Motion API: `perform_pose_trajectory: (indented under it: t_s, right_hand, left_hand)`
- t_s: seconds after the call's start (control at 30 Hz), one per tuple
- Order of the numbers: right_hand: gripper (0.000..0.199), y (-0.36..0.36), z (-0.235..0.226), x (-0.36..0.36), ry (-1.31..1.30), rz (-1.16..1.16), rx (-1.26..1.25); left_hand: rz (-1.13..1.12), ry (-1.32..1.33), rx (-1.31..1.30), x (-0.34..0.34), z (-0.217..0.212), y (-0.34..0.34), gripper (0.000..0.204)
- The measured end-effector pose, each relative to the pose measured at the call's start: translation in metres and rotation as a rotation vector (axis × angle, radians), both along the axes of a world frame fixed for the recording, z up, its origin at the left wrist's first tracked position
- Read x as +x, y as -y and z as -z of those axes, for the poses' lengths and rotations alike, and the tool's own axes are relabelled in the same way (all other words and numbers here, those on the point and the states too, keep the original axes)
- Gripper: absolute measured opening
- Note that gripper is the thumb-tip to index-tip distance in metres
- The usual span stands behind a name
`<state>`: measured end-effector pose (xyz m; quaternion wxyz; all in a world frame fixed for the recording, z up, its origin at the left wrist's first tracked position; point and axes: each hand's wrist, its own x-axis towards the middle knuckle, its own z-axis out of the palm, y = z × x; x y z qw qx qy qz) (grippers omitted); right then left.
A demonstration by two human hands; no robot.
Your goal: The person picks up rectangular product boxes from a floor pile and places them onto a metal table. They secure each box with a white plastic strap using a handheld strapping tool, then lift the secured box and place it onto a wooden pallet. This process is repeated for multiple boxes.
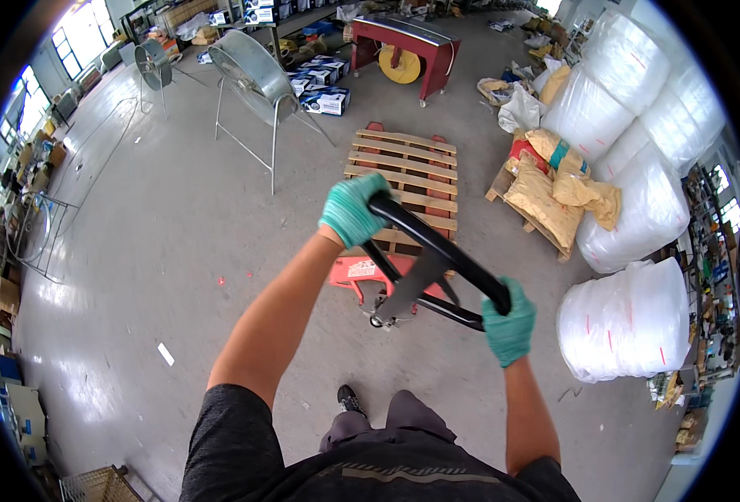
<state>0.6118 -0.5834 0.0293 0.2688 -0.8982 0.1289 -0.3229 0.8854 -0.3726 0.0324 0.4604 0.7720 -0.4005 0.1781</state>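
Observation:
Both my hands wear green knit gloves and grip the black loop handle [445, 244] of a red pallet jack [360, 268]. My left hand [355, 211] is closed round the handle's upper left corner. Lower down, my right hand [509, 324] wraps its right end. The handle slants from upper left to lower right in front of me. Beyond it lies a wooden slatted pallet [403, 166], with the jack's red forks under it and their tips showing at the far end. Part of the jack's base is hidden behind the handle.
Large plastic-wrapped rolls [625, 322] stand on the right, beside a small pallet with brown sacks [545, 201]. Ahead is a red machine stand [407, 54] with a yellow wheel. A large metal fan [257, 75] on legs stands ahead left, near several blue-and-white boxes [326, 100].

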Motion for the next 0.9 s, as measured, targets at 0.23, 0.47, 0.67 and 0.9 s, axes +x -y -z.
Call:
perform_pose_trajectory:
  t_s: [0.23,0.47,0.67,0.9]
  right_hand:
    - [0.023,0.039,-0.004,0.032,-0.216,0.02,0.315]
    - [0.058,0.093,0.011,0.025,-0.009,-0.13,1.122]
    - [0.053,0.13,0.006,0.07,0.15,0.225,1.029]
    - [0.048,0.134,0.025,0.104,0.545,0.572,1.067]
  left_hand:
    - [0.399,-0.076,0.255,0.067,-0.009,0.014,0.025]
    - [0.937,-0.412,0.738,0.116,-0.042,0.057,0.035]
    - [1.458,-0.776,0.719,0.148,-0.035,0.093,0.054]
    - [1.501,-0.789,0.627,0.332,0.011,0.102,0.051]
